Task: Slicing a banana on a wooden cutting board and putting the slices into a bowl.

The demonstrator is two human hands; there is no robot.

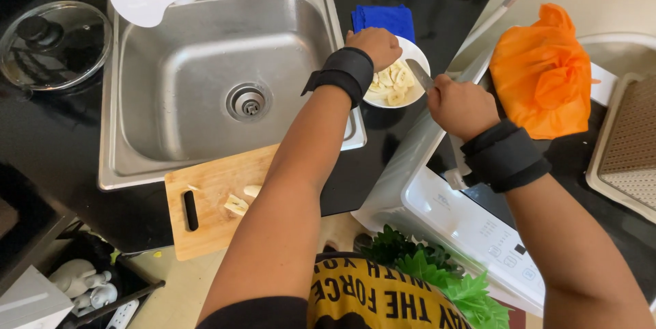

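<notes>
Both arms stretch forward over the black worktop (55,144). The left hand (374,45) curls over the white bowl (418,56) of banana slices (391,83) beside the sink (137,144); the right hand (461,105) is fisted around a knife (420,75), blade tip at the bowl's rim.

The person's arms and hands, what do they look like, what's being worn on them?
Both forearms are bare, with no sleeves reaching them and no gloves. The left hand has a wide black fabric wrist band wrapped just behind it, with a strap end sticking out. The right hand has a matching black band, a bit bulkier and layered. No rings, watches or cables show.
</notes>
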